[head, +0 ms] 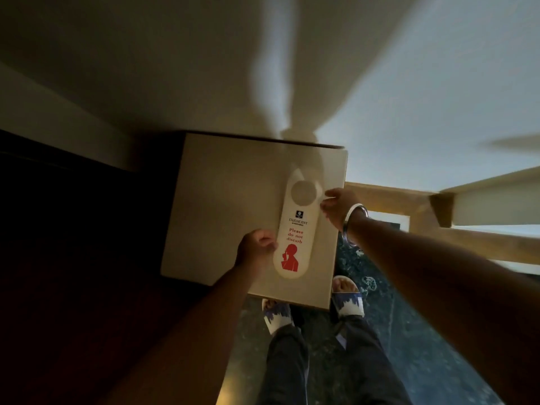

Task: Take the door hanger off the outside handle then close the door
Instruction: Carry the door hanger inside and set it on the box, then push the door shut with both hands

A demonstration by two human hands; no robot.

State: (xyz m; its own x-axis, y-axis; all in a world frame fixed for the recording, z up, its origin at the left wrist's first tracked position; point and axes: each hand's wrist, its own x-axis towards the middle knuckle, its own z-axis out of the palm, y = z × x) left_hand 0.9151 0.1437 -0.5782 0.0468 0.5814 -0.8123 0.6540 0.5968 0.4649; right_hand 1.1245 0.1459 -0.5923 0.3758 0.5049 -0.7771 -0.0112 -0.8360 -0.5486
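2 hands pinching door hanger at frame centre: left hand closed on lower edge, right hand closed beside the hook hole. Likely light, thin, bendy card; best held by edges.

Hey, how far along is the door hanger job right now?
Done, apparently: the door hanger is off any handle, held over a beige tabletop. In hand: the left hand pinches its lower edge, the right hand its top. Left: closing the door, which isn't visible here.

Left hand and right hand both extended, apparently pinching.
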